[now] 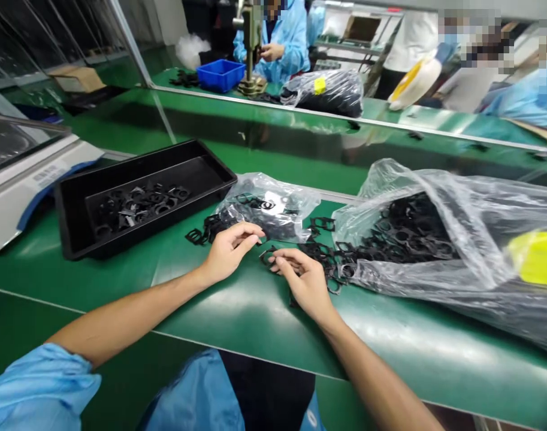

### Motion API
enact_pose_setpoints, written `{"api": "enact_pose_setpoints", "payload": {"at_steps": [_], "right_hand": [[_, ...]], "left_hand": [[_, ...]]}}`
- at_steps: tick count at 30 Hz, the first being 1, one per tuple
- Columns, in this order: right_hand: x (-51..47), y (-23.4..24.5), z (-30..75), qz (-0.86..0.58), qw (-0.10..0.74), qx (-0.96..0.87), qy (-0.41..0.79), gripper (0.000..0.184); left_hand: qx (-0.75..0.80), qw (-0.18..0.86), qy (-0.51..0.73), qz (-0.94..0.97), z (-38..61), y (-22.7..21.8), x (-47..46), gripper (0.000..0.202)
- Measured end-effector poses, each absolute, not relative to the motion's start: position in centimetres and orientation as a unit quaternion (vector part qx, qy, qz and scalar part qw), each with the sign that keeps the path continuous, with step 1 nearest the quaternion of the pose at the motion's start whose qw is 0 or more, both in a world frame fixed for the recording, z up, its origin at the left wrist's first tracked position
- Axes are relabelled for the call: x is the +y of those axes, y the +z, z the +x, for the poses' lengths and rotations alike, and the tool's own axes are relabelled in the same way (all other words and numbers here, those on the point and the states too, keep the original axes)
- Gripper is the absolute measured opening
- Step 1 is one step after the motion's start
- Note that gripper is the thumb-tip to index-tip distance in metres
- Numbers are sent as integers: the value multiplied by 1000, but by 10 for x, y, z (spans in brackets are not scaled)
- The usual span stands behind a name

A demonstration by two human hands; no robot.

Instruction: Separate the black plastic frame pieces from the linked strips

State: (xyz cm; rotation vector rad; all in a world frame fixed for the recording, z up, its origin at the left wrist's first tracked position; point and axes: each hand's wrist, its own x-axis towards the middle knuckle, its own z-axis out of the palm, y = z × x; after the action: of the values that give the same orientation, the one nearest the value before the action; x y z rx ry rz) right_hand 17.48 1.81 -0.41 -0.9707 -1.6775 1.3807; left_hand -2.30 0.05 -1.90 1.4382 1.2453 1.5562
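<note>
My right hand (304, 281) pinches a black ring-shaped plastic part (266, 257) just above the green tabletop. To its left is my left hand (230, 251), thumb and forefinger closed together; whatever lies between their tips is too small to name. Loose black plastic parts (325, 254) spread out beside my right hand, trailing from the mouth of a large clear plastic bag (471, 239) full of similar parts. Behind my hands lies a smaller clear bag (295, 224) with black parts and a white label, and a few more parts (195, 237) rest by my left hand.
A black tray (150, 230) holding a heap of black parts stands at the left, beside a white and blue device (35, 182). Beyond a metal rail, a co-worker in blue (295, 36) sits near a blue bin (220, 75) and a filled bag (331, 93).
</note>
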Motion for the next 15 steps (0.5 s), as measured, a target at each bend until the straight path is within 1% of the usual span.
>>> {"api": "enact_pose_setpoints", "payload": {"at_steps": [4,6,9,13,15], "right_hand": [[19,-3,174,-392,389,-617,561,26],[17,-2,174,-395,397,-597,574,33],[17,0,173,-396,403,-575,592,44],[18,0,173,-406,397,-564,600,41],[19,1,173,-411,397,-556,604,41]], "left_hand": [[468,332,596,561,-21,-18,-1,24],[465,340,604,551,-20,-18,-3,22],[465,351,611,536,-19,-16,-4,29],[477,350,596,542,-19,-14,-4,25],[475,366,600,529,-19,-14,-3,27]]}}
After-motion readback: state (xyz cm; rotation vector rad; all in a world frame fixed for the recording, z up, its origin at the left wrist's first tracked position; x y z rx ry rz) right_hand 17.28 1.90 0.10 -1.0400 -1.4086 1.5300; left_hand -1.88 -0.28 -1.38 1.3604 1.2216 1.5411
